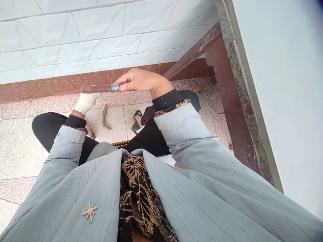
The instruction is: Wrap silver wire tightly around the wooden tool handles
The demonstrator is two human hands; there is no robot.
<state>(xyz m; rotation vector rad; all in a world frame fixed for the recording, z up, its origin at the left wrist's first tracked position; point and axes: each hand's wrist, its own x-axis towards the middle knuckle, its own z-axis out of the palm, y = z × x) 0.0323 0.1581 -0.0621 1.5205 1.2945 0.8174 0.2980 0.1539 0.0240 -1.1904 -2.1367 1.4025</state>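
A brown stick (97, 88), which looks like wood, lies level in front of me. Silvery wire (115, 87) is wound in a tight coil around its right end. My bare right hand (140, 80) is closed on that end, thumb and fingers pinching at the coil. Beneath the stick, my left hand (86, 101) wears a white knitted glove and seems closed against its underside; the stick covers most of its fingers. Below, a short bent brown piece (104, 117) rests on the floor between my feet.
White tiled wall (98, 30) with a reddish-brown skirting stands ahead. At right are a brown wooden frame (229, 94) and a pale board edge (254, 101). A loose loop of wire or cord (210, 101) lies on the speckled tile floor (20, 144) by the frame.
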